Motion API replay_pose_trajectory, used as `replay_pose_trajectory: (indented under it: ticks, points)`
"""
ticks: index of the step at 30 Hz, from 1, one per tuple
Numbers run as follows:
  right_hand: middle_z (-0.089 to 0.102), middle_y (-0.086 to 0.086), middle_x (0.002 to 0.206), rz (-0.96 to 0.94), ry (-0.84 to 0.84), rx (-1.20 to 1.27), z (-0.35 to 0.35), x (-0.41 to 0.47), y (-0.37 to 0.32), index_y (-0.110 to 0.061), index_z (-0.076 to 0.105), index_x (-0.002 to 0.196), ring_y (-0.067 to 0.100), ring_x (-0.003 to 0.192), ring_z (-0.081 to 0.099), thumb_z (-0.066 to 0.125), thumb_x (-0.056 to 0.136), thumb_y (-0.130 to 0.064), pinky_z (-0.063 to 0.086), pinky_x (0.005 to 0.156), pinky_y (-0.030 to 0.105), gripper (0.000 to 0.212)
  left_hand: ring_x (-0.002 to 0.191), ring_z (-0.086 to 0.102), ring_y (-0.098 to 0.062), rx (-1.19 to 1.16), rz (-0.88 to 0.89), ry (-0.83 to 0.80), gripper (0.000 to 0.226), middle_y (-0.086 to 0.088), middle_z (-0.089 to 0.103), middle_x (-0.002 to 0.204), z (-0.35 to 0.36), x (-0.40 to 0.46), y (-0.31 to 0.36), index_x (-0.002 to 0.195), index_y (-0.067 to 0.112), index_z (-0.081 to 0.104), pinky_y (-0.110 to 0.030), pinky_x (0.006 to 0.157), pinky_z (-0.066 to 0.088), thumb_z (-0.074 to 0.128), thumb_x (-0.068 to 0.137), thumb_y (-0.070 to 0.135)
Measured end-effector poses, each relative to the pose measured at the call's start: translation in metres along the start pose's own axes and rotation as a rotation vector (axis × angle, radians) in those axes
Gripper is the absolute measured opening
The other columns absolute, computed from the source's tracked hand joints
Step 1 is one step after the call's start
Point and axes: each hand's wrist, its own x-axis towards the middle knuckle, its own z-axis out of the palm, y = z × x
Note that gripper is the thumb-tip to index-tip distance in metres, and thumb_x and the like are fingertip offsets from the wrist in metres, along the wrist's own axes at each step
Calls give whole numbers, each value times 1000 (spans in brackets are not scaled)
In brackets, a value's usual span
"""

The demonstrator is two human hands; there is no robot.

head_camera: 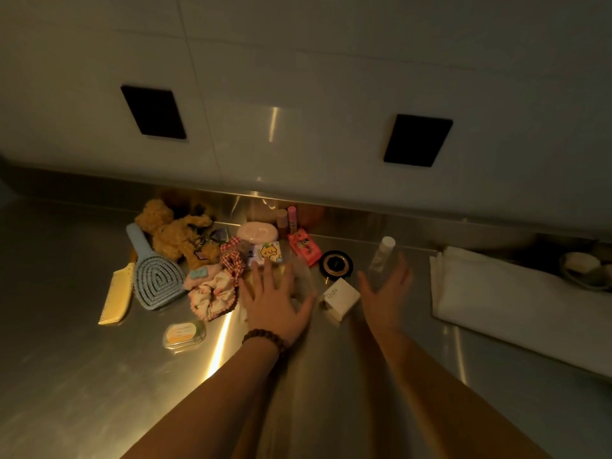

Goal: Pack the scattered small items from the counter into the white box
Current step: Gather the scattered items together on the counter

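Head: spread hands (276, 301) (counter (82, 376) edgeward)

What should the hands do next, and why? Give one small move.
Probably close the right hand on the small white box lying tipped on the counter between both open hands. The left hand hovers empty by the scrunchies. The items are still scattered, so the box likely needs righting first.

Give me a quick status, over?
Left hand and right hand open, holding nothing. Small white box between them, on counter. Nothing packed yet.
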Motion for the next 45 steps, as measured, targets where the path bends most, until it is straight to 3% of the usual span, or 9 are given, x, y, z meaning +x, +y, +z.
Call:
replay_pose_trajectory:
  ticks: [4,9,18,23,28,32,34,38,45]
  points:
    - [35,14,149,109,-184,54,-4,26,-2,-18,19,150,32,135,36,70,84,-20,32,110,50,83,142,-15,-30,20,-20,19,86,-7,-7,157,-7,9,-6,147,39,4,-59,110,-11,-1,73,83]
    - [48,19,135,126,-259,102,15,37,-19,-12,26,146,36,123,48,58,84,-2,42,101,51,70,141,-19,-26,36,-8,61,85,-7,-5,157,-14,17,-15,147,36,7,-56,111,-12,2,75,80]
    - [54,15,130,39,-458,-21,48,55,-39,-8,36,139,32,120,52,59,87,-9,43,94,37,56,143,-9,-30,12,-63,152,82,-8,3,158,-30,23,-48,147,39,9,-54,111,-13,11,75,80]
    - [61,13,112,-20,-531,-88,64,59,-48,-9,49,121,30,105,60,58,89,-16,43,80,31,34,140,-21,-27,3,-95,86,83,-5,-6,157,-24,20,-67,143,46,-11,-56,111,-11,14,74,83]
    - [62,9,113,-65,-617,-64,68,58,-53,-11,51,121,25,103,58,60,90,-29,42,81,32,37,140,-23,-26,38,-75,18,84,-4,-15,156,-20,17,-70,142,45,-17,-55,111,-12,9,72,84]
    - [60,6,114,-55,-561,-24,54,56,-51,-13,49,125,24,109,57,61,90,-35,42,82,33,43,142,-16,-26,-7,-66,55,84,-4,-7,157,-26,15,-77,144,45,-10,-54,113,-9,14,73,84]
    - [51,8,133,-74,-481,-20,41,45,-42,-14,39,139,28,127,46,62,89,-36,42,98,39,59,143,-12,-26,-24,-104,123,83,-4,-3,157,-32,9,-89,144,44,-6,-54,113,-6,14,73,84]
    - [32,11,152,-208,-350,-78,23,8,-15,-16,33,146,27,139,29,63,88,-36,25,110,39,69,141,-16,-29,-53,-347,146,92,-4,-11,156,-29,-21,-121,144,43,-10,-58,111,-8,7,66,89]
    - [45,14,142,-235,-393,-91,36,-28,-13,-14,41,142,32,130,42,63,87,-35,26,111,55,63,140,-19,-34,-194,-386,67,111,-9,-19,155,-19,-36,-116,146,41,-4,-54,114,2,17,53,97]
